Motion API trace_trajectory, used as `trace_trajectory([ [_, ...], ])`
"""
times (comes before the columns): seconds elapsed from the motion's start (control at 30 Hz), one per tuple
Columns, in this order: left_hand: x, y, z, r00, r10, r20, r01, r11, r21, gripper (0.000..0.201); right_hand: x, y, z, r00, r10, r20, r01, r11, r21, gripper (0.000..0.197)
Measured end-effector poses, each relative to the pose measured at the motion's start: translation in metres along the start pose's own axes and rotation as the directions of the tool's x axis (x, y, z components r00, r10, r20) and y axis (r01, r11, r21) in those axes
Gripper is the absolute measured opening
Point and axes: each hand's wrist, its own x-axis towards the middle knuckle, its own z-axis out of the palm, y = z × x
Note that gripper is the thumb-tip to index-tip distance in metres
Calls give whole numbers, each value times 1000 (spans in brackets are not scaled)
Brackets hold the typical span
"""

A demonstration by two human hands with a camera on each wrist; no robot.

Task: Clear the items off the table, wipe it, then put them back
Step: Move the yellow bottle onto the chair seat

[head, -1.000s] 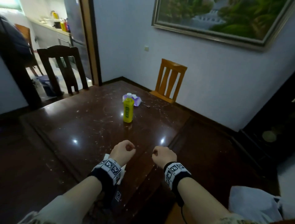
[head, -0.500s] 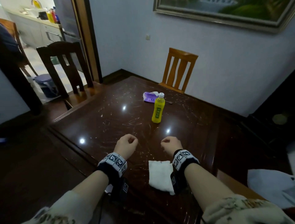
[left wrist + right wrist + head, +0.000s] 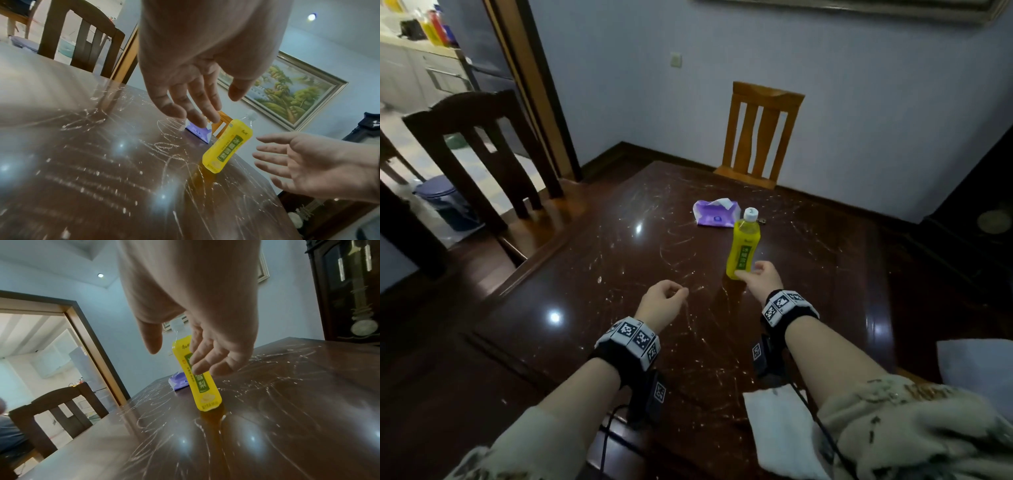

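A yellow drink bottle (image 3: 743, 246) with a white cap stands upright on the dark, scratched wooden table (image 3: 602, 274). Just behind it lies a purple tissue pack (image 3: 715, 215). My right hand (image 3: 752, 275) is open beside the bottle's lower part. In the left wrist view a small gap shows between its spread fingers (image 3: 273, 155) and the bottle (image 3: 226, 146). Over the table's middle my left hand (image 3: 666, 298) hovers with relaxed fingers (image 3: 195, 104) and holds nothing. A white cloth (image 3: 780, 431) lies at the near edge under my right forearm.
A light wooden chair (image 3: 760, 133) stands at the table's far side and a dark chair (image 3: 479, 144) at its left by the kitchen doorway. A small dark object (image 3: 763, 221) lies next to the bottle. Dark furniture (image 3: 983, 219) stands to the right.
My right hand has uncurled from a fist and reached forward to the bottle. The left hand has loosened and moved a little forward. The view has come closer to the table.
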Motion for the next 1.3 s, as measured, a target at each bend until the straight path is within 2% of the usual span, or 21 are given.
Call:
trace_trajectory([
  [0.13, 52, -1, -9, 999, 16, 32, -18, 998, 66, 12, 56, -32, 6, 984, 1, -179, -20, 994, -104, 79],
  [0.2, 71, -2, -12, 998, 21, 63, -26, 997, 73, 9, 77, -44, 7, 973, 2, -232, -37, 988, -149, 93],
  [0.27, 86, -3, -14, 996, 8, 84, -14, 997, 76, 7, 94, -53, 8, 967, 5, -255, -50, 984, -170, 97],
  [0.37, 102, -9, -16, 993, -13, 119, 2, 996, 88, 7, 109, -58, 16, 973, 36, -226, -74, 984, -162, 94],
  [0.5, 117, -11, -23, 988, -23, 151, 9, 995, 98, 6, 111, -58, 30, 963, 32, -268, -88, 976, -199, 67],
  [0.57, 124, -12, -26, 985, -12, 173, -7, 994, 111, 4, 106, -59, 32, 956, 18, -293, -87, 971, -224, 62],
  [0.63, 127, -11, -27, 978, -7, 207, -20, 992, 128, 3, 95, -58, 33, 952, 17, -306, -90, 970, -224, 60],
  [0.7, 126, -6, -26, 971, 10, 240, -42, 991, 129, 15, 79, -56, 34, 949, 16, -316, -85, 975, -207, 62],
  [0.8, 121, 7, -22, 948, 48, 316, -93, 987, 130, 48, 49, -55, 33, 946, 20, -325, -76, 984, -162, 58],
  [0.9, 107, 13, -11, 875, 38, 482, -144, 972, 185, 89, 15, -56, 29, 949, 19, -314, -65, 988, -138, 53],
  [0.97, 94, 16, -3, 848, 104, 519, -233, 954, 189, 110, -9, -59, 25, 948, 3, -317, -45, 991, -126, 57],
  [1.0, 88, 17, 2, 844, 147, 516, -269, 948, 169, 115, -21, -59, 22, 947, -4, -322, -35, 993, -115, 57],
  [1.1, 67, 22, 22, 819, 259, 512, -348, 934, 85, 105, -58, -57, 3, 932, -20, -362, -19, 994, -104, 49],
  [1.2, 37, 34, 43, 766, 333, 549, -423, 905, 42, 85, -95, -53, -20, 913, -35, -407, -15, 993, -119, 52],
  [1.3, 1, 59, 66, 708, 387, 590, -486, 874, 9, 69, -133, -42, -53, 879, -47, -475, -9, 993, -114, 44],
])
